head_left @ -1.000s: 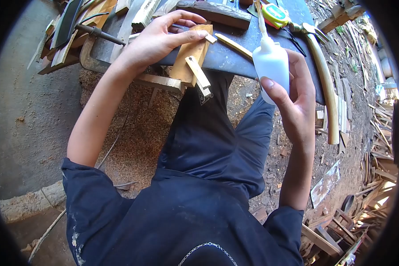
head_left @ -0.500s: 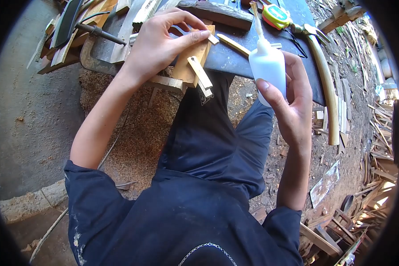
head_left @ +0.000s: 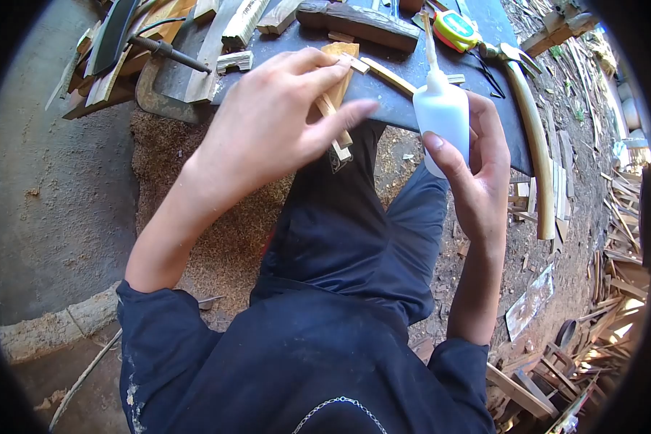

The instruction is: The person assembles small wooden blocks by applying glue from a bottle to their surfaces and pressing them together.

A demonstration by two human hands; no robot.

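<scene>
A white glue bottle point(head_left: 441, 119) stands upright, nozzle up, in my right hand point(head_left: 477, 170), whose fingers wrap round it. My left hand point(head_left: 275, 116) is over the table's near edge, thumb spread away from the fingers. Its index fingertip touches a small wood piece point(head_left: 357, 65) lying on a wooden block point(head_left: 340, 49). Beneath the thumb, a thin wood strip point(head_left: 328, 105) slants down across the block, partly hidden by the hand. Another narrow strip point(head_left: 387, 76) rests on the dark table point(head_left: 383, 108) between block and bottle.
A hammer point(head_left: 532, 137) hangs over the table's right edge, beside a yellow-green tape measure point(head_left: 456, 30). Behind the block lies a dark wooden bar point(head_left: 358, 25). A metal clamp rod point(head_left: 168, 54) and stacked wood are at the left. Wood scraps point(head_left: 622, 267) cover the ground at right.
My left hand has moved right and toward me, and its thumb has lifted off the small wood piece. The bottle and my right hand have shifted slightly.
</scene>
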